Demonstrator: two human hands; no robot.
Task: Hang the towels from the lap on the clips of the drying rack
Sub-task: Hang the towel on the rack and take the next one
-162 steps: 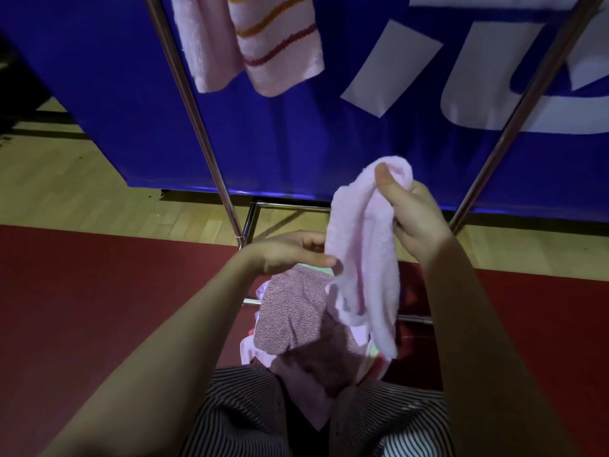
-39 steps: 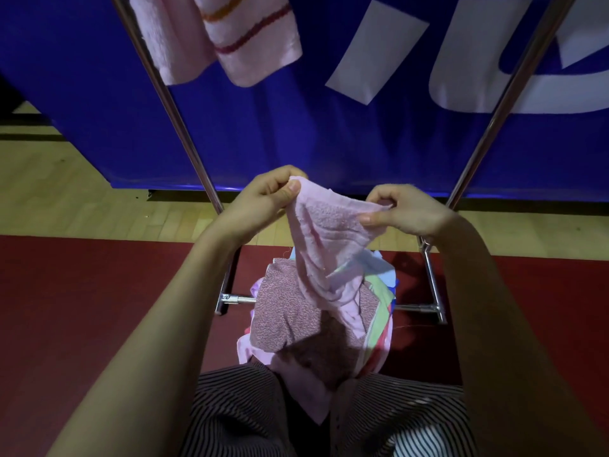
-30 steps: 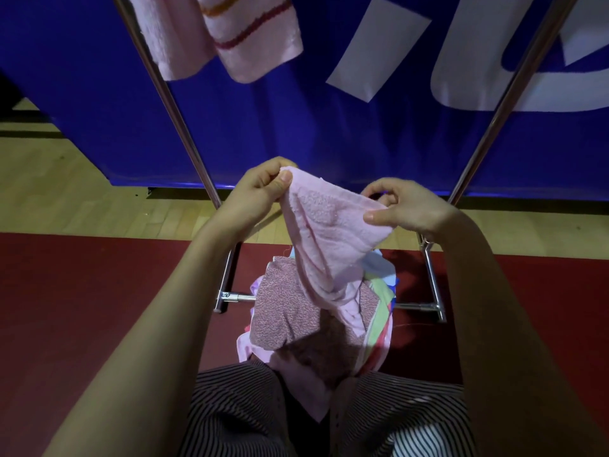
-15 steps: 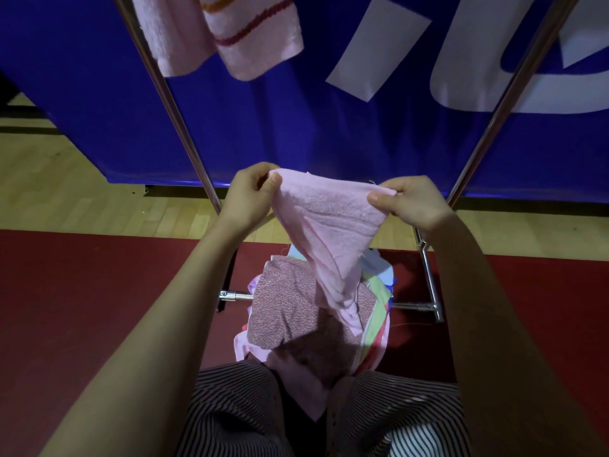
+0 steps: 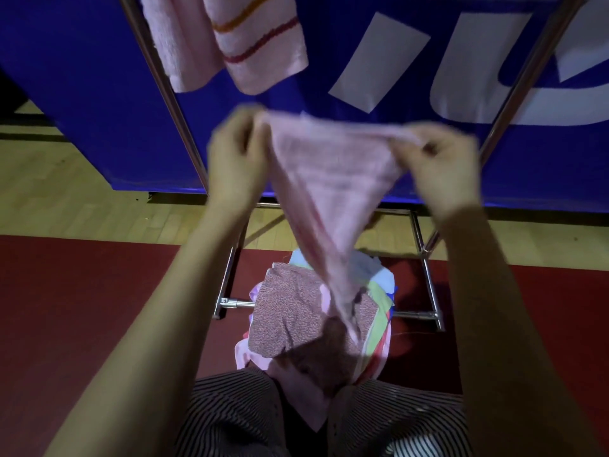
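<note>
A pale pink towel hangs stretched between both hands, its top edge taut and its lower end tapering down to the pile. My left hand pinches the towel's left corner and my right hand pinches the right corner; both are motion-blurred. Below them, on my lap, lies a pile of towels with a speckled mauve one on top and coloured ones beneath. The drying rack's metal legs rise on both sides. Two towels hang at the top left, a plain pink towel and a striped towel. The clips are out of view.
A blue banner with white lettering stands right behind the rack. The rack's lower crossbars sit on a red mat, with wooden floor beyond. My striped trousers fill the bottom edge.
Both hands have risen and moved apart, pulling the pink towel's top edge out straight; earlier only the right hand held it bunched above the lap.
</note>
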